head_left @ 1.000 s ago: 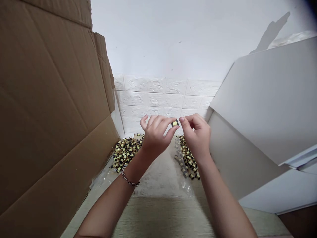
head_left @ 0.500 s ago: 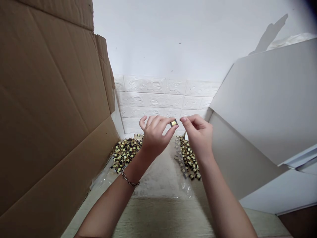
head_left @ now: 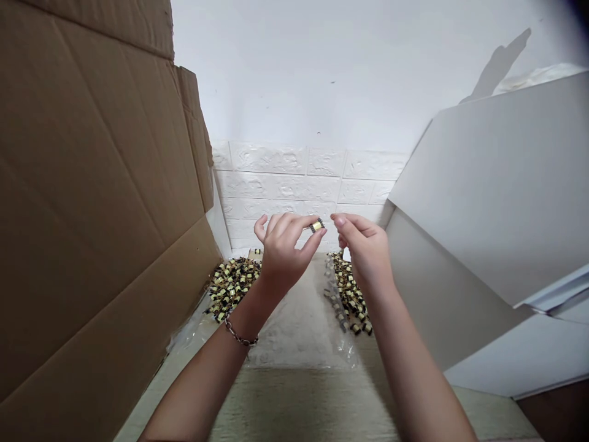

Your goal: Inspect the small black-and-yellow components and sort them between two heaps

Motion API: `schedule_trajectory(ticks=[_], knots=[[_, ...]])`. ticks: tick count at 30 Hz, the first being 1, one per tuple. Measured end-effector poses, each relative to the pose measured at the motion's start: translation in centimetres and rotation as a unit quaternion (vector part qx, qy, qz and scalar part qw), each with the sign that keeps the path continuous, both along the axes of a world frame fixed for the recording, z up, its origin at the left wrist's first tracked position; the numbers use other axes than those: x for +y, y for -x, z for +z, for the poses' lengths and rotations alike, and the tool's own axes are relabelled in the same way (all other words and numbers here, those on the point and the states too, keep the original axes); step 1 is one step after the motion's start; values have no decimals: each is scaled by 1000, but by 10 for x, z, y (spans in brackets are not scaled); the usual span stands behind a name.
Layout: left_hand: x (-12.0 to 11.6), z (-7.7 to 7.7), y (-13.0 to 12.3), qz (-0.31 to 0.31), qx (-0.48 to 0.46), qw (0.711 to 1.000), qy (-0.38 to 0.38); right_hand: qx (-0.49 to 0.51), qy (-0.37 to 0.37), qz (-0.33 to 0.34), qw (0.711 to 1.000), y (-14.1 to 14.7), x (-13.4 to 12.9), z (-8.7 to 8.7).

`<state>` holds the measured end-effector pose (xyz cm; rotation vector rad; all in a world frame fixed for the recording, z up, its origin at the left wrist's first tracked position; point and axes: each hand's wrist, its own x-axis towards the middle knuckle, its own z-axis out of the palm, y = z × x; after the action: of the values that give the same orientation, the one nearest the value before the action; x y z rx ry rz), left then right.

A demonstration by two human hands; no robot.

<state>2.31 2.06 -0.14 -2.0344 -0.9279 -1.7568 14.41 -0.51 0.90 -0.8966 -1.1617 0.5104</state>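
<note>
Between the thumb and index finger of my left hand (head_left: 288, 248) is a small yellow and black component (head_left: 317, 226) with thin pins at its ends. Just to the right, my right hand (head_left: 365, 242) is closed in a pinch, thumb against index finger; anything between those fingertips is too small to make out. A small gap separates the right fingertips from the component. Similar parts lie in a left pile (head_left: 232, 285) and a right pile (head_left: 352, 291), both partly hidden behind my hands and forearms.
A clear plastic bag (head_left: 299, 331) lies on the pale table (head_left: 304, 405) between the piles. Tall brown cardboard (head_left: 92, 184) stands along the left, white panels (head_left: 497, 184) on the right. A white brick-patterned wall (head_left: 276, 184) closes off the back.
Both hands have shifted slightly left, the component moving along with my left hand. It appears a little more tilted. More of my right hand's lower fingers shows below the pinch.
</note>
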Motion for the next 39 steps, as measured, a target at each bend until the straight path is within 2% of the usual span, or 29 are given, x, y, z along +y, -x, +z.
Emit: schedule_trajectory(ticks=[31, 39], knots=[[-4, -2, -4, -11, 5, 999, -32, -25, 25, 21, 999, -1, -3, 1], [-3, -4, -2, -19, 43, 999, -3, -70, 19, -14, 997, -3, -3, 2]])
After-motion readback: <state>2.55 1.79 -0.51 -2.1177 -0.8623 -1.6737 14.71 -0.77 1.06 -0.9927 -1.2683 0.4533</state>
